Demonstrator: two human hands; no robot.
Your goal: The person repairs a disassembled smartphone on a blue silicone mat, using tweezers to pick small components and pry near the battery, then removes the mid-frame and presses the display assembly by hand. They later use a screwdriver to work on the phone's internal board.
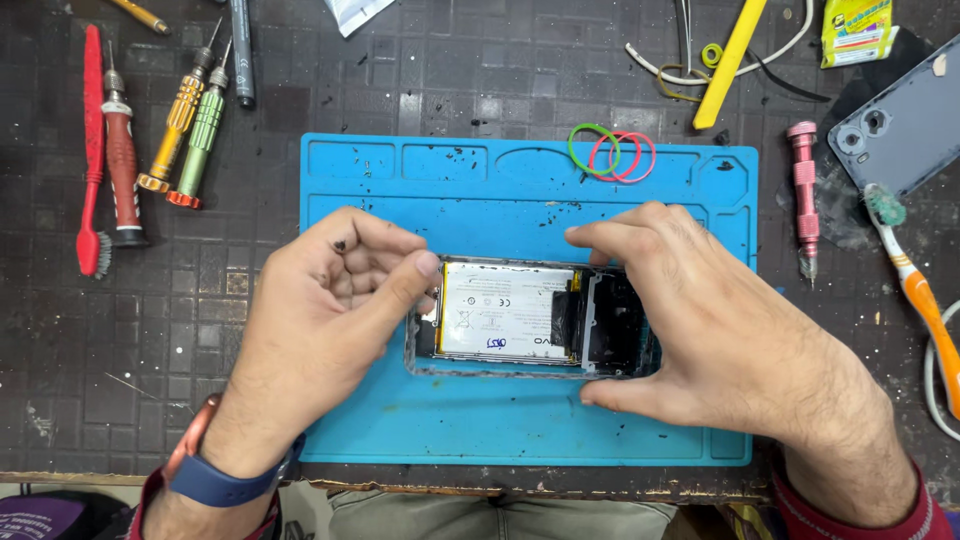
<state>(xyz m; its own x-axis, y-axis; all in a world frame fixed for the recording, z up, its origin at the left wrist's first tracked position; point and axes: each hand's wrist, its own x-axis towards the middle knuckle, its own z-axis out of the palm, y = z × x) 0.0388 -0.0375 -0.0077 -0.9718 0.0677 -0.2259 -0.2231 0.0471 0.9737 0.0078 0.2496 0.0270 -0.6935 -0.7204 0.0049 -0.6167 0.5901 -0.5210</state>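
On the blue mat (pixel 400 430), both hands, left hand (pixel 330 300) and right hand (pixel 700 310), grip the opened phone (pixel 525 318).

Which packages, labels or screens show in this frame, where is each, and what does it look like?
Battery label: white rectangle with small dark print, inside the opened phone on the blue mat, between left hand and right hand.
Sachet: top right, small yellow-green packet.
White packet: top edge, cut off.
No lit screen.
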